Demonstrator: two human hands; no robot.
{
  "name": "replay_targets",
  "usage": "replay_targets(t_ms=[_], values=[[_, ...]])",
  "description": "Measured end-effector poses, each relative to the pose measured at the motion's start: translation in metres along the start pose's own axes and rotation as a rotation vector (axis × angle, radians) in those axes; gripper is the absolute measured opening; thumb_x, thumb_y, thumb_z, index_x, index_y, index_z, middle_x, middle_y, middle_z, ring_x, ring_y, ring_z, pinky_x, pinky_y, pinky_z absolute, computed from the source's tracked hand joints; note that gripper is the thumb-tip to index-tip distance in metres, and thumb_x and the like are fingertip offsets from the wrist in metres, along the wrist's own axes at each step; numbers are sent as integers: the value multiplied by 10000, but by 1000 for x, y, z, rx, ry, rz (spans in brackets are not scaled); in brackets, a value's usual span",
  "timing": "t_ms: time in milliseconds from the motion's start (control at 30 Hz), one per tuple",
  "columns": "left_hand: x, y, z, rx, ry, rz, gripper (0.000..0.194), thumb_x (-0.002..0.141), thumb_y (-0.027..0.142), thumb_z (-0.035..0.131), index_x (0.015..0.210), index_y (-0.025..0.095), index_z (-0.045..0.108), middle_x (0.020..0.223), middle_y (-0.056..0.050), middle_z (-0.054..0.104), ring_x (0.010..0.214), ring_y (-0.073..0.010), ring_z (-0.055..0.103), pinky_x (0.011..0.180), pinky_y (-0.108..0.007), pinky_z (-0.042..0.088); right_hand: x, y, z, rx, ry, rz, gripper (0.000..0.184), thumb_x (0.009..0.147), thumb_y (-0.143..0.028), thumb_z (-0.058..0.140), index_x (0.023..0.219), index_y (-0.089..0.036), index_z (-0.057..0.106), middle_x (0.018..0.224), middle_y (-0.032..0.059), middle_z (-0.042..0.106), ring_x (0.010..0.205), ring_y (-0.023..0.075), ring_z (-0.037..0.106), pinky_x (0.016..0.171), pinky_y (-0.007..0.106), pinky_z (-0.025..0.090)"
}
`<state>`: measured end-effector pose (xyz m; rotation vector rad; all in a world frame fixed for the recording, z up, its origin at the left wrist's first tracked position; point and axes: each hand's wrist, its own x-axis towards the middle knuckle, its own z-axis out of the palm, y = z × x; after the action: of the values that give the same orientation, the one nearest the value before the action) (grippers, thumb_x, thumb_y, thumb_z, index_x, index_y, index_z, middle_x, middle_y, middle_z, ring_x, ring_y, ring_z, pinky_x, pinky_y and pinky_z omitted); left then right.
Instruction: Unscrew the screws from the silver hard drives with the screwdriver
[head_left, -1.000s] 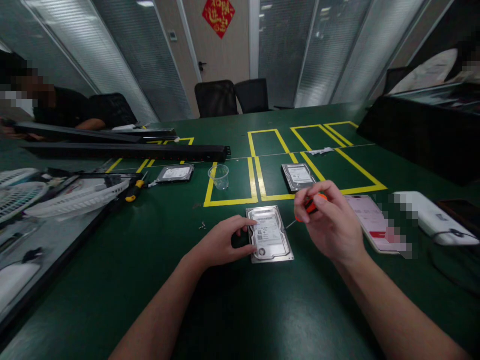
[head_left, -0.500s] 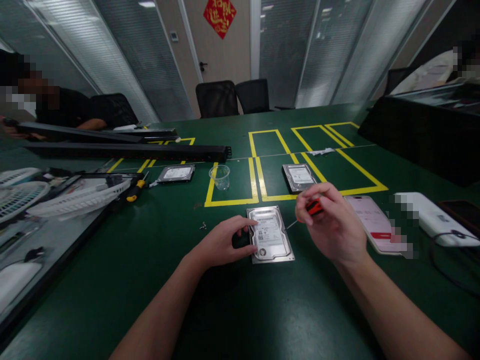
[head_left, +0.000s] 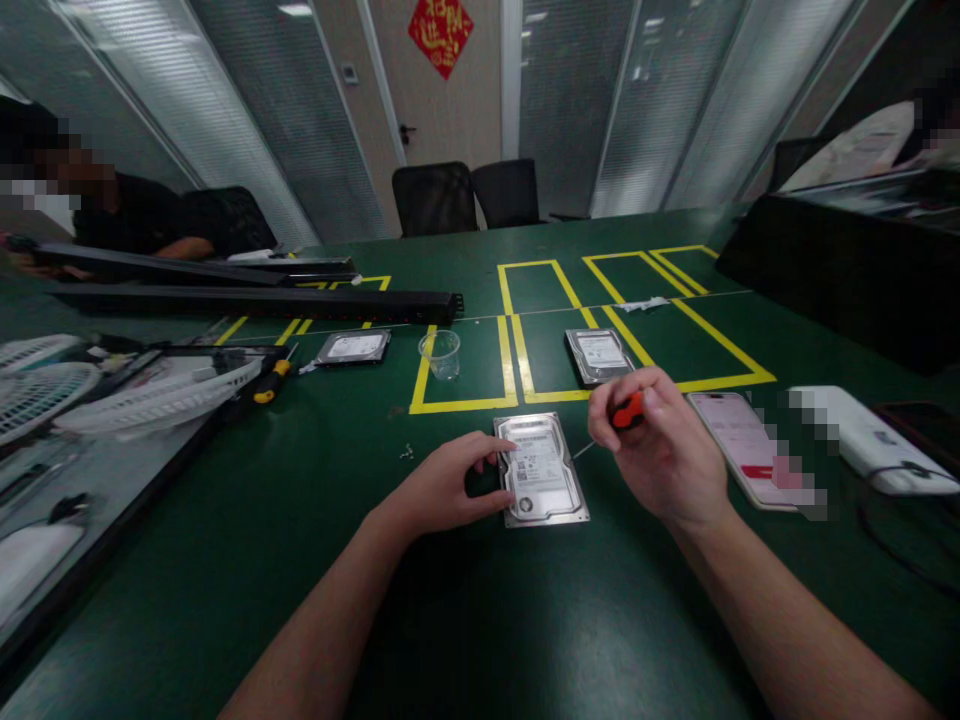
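Observation:
A silver hard drive (head_left: 544,470) lies label side up on the green table. My left hand (head_left: 450,480) grips its left side, thumb near the lower edge and fingertips on the label. In my right hand (head_left: 671,455) is a screwdriver (head_left: 627,411) with a red and black handle. Its thin shaft slants down to the left, and the tip is at the drive's right edge. Whether the tip sits in a screw is too small to tell. Several tiny screws (head_left: 406,452) lie left of the drive.
Beyond are a clear plastic cup (head_left: 441,358), two more hard drives (head_left: 598,355) (head_left: 354,347) and a yellow-black screwdriver (head_left: 273,382). A phone (head_left: 750,445) and a white device (head_left: 870,440) lie right. White racket-like parts (head_left: 161,400) fill a tray at left. Another person sits behind long black bars (head_left: 255,302).
My right hand has shifted slightly, with the screwdriver handle turned a little in its fingers. My left hand and the hard drive have stayed in place.

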<state>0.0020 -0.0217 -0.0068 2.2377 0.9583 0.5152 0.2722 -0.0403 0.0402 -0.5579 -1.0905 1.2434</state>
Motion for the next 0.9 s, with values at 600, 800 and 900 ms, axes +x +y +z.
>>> replay_targets(t_ms=[600, 800, 900], values=[[-35, -23, -76, 429, 286, -404, 141, 1007, 295, 585, 1016, 202, 690, 996, -61, 663, 886, -227, 626, 788, -355, 477, 4, -7, -8, -10, 159, -127, 211, 1011, -299, 527, 868, -217, 657, 795, 56, 667, 558, 155, 511, 568, 332, 369], [-52, -43, -88, 407, 175, -507, 165, 976, 231, 578, 1083, 227, 703, 1017, -55, 667, 896, -231, 641, 793, -343, 479, 4, -4, -8, -75, 233, -155, 196, 991, -297, 578, 828, -214, 650, 747, 48, 662, 528, 148, 504, 518, 312, 328], [-48, -43, -79, 363, 130, -483, 198, 982, 216, 561, 1117, 240, 706, 1039, -52, 675, 901, -224, 641, 795, -333, 474, 4, -3, -7, -113, 240, -180, 190, 980, -305, 609, 819, -215, 654, 737, 45, 659, 542, 148, 512, 504, 303, 324]])
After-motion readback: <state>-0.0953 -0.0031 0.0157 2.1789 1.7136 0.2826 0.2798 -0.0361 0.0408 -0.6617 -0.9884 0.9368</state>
